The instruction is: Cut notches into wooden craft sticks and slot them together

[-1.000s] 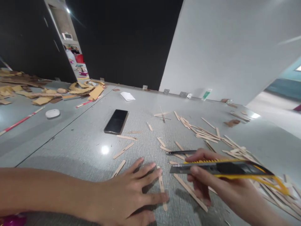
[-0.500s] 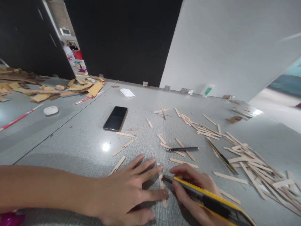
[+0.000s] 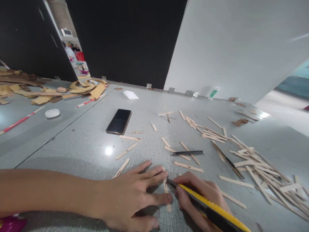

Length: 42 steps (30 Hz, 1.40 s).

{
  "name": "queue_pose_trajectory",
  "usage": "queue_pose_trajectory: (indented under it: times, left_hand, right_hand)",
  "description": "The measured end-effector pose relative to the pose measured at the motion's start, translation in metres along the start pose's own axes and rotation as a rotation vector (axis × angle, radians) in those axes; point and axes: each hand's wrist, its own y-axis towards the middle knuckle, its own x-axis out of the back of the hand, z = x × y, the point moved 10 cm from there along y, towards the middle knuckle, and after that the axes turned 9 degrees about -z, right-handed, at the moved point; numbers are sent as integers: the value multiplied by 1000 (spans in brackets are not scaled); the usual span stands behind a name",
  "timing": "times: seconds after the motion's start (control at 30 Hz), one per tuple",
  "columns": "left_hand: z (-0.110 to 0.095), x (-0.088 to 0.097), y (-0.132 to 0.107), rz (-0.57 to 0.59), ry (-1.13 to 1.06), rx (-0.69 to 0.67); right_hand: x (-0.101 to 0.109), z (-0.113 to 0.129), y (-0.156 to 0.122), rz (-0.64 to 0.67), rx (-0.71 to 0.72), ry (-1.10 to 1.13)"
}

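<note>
At the near edge of the grey table (image 3: 79, 145), the left hand (image 3: 127, 199) lies flat with fingers spread, pinning a craft stick (image 3: 166, 193) so it cannot slide. The right hand (image 3: 200, 199) is wrapped around a yellow utility knife (image 3: 210, 209), its tip set against the stick beside the left fingertips. Loose sticks (image 3: 253, 164), a black pen (image 3: 187, 153) and a phone (image 3: 119, 121) lie beyond, apart from the hands.

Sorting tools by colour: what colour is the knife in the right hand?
The utility knife is yellow with black, shown in the head view.
</note>
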Motion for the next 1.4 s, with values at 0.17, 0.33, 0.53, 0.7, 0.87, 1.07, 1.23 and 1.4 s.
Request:
queue_pose_trajectory:
  times: [0.17, 0.33, 0.53, 0.7, 0.87, 1.07, 1.23, 1.4]
  left_hand:
    - [0, -1, 1, 10, -28, -4]
    - [0, -3, 0, 13, 4, -19]
    - [-2, 0, 1, -5, 67, -52]
    - [-4, 3, 3, -53, 80, -69]
    - [-4, 2, 3, -73, 104, -76]
    - [-4, 1, 2, -70, 95, -79]
    - [-2, -1, 2, -43, 106, -66]
    - [-3, 0, 2, -37, 113, -73]
  right_hand:
    - [-1, -2, -2, 5, 20, 2]
    - [1, 3, -1, -42, 42, -27]
    - [6, 8, 4, -99, 36, -80]
    - [-4, -13, 3, 57, -134, 66]
    - [-3, -10, 0, 66, -120, 90]
    - [-5, 4, 3, 48, -5, 48]
    - [0, 8, 5, -8, 2, -50]
    - [-3, 3, 3, 6, -23, -33]
